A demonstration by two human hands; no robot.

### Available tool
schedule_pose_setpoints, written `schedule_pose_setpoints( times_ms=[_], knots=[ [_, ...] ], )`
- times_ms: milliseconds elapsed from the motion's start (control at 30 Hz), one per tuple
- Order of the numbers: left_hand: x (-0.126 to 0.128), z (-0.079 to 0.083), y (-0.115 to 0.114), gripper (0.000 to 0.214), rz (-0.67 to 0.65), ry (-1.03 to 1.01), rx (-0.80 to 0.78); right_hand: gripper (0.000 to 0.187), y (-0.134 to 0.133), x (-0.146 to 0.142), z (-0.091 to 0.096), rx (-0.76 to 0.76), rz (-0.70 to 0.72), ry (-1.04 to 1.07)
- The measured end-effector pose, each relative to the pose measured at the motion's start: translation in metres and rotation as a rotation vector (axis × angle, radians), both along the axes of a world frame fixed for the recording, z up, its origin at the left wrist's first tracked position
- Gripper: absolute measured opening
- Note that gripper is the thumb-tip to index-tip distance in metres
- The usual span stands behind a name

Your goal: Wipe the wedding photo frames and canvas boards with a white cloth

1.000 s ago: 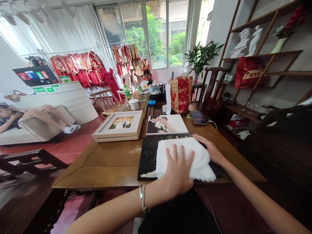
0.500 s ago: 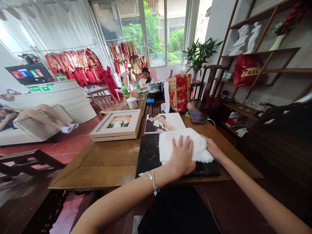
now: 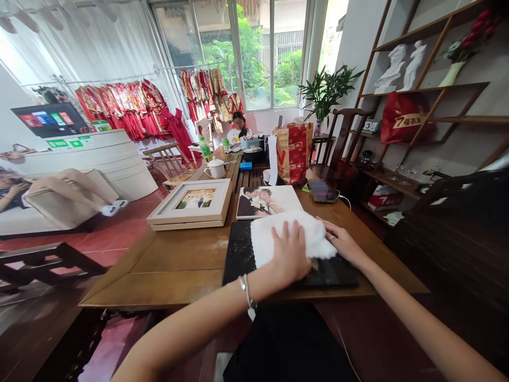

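Observation:
A white fluffy cloth [image 3: 262, 233] lies on a dark, flat panel [image 3: 238, 254] dotted with pale specks and smudges. My left hand [image 3: 291, 253] rests flat on top of the cloth, fingers spread, with a bracelet at the wrist. At the cloth's right edge is my right hand [image 3: 345, 245], its fingers stretched out and touching that edge; part of its underside is hidden. Just behind the panel lies a white-backed photo print [image 3: 284, 199] of a couple, partly overlapped by the cloth.
Framed pictures [image 3: 163, 216] are stacked on the wooden table [image 3: 167, 265] at left. Farther back stand a lidded white cup [image 3: 217, 168], a red-and-tan paper bag [image 3: 293, 154] and a phone [image 3: 324, 192] with a cable. One person sits at the far end, another reclines at left.
My left hand and the cloth have slid a little to the left over the panel. My right hand has shifted slightly left along with the cloth's edge.

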State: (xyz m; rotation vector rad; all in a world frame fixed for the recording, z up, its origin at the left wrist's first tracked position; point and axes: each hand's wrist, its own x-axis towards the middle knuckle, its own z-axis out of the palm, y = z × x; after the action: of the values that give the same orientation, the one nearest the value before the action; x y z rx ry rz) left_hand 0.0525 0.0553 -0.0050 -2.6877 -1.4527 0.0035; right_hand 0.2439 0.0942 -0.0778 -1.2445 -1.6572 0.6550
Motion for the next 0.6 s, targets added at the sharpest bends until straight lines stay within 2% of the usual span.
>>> schedule_pose_setpoints(
  times_ms=[67, 133, 200, 267, 367, 533, 600],
  knots=[
    [0.000, 0.000, 0.027, 0.068, 0.068, -0.013, 0.030, 0.033, 0.000, -0.001, -0.002, 0.010, -0.025, -0.027],
    [-0.001, 0.000, 0.045, 0.065, 0.098, -0.021, 0.045, 0.033, 0.000, -0.002, -0.002, 0.011, -0.037, -0.044],
    [0.000, 0.003, 0.051, 0.062, 0.081, -0.019, 0.043, 0.033, 0.000, -0.001, -0.002, 0.008, -0.040, -0.048],
    [-0.001, 0.006, 0.046, 0.060, 0.032, -0.010, 0.029, 0.033, 0.000, -0.001, -0.001, 0.009, -0.039, -0.041],
    [-0.005, 0.012, 0.018, 0.060, -0.062, 0.011, -0.001, 0.033, -0.001, -0.001, -0.001, 0.015, -0.021, -0.025],
    [-0.024, 0.014, -0.056, 0.072, -0.307, 0.049, -0.086, 0.032, 0.000, -0.001, -0.002, 0.015, -0.011, -0.025],
    [-0.033, 0.012, -0.078, 0.076, -0.376, 0.027, -0.095, 0.032, 0.000, -0.001, -0.003, 0.013, -0.022, -0.039]
  ],
)
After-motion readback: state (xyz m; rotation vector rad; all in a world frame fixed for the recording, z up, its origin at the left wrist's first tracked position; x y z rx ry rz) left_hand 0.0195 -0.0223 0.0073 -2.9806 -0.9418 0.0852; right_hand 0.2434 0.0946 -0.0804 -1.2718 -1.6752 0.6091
